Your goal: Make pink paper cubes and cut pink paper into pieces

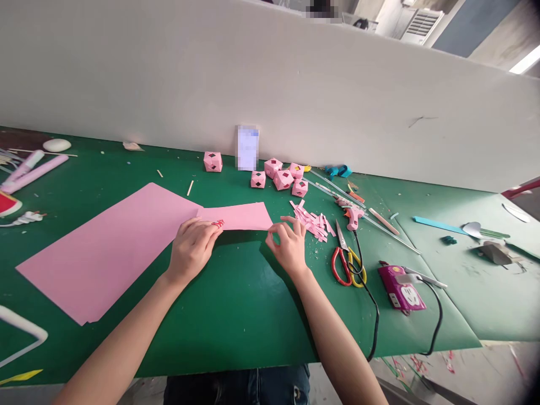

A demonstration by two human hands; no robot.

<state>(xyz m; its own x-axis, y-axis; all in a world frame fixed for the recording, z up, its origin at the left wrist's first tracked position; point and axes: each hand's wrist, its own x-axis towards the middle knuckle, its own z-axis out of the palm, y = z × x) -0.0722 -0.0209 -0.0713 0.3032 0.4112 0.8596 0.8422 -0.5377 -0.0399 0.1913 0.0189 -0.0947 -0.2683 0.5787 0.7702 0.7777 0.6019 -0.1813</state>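
Note:
A short pink paper strip [242, 216] stretches between my two hands. My left hand [192, 247] is closed over its left end, with the thumb hidden under the fingers. My right hand [290, 244] pinches the lower right corner between thumb and index finger, the other fingers curled loosely. To the left lies a large pink paper sheet [113, 247], apparently stacked, its right corner by my left hand. Small pink paper cuttings [314, 222] are piled just beyond my right hand. Several folded pink paper cubes [283, 179] with diamond-shaped openings stand farther back.
Right of my hands lie scissors [342, 261] with red and yellow handles, a pink glue gun [353, 215] with a black cord, and a purple power socket [403, 289]. A phone [247, 148] leans against the white partition [169, 73]. A white bent tube [37, 332] lies front left.

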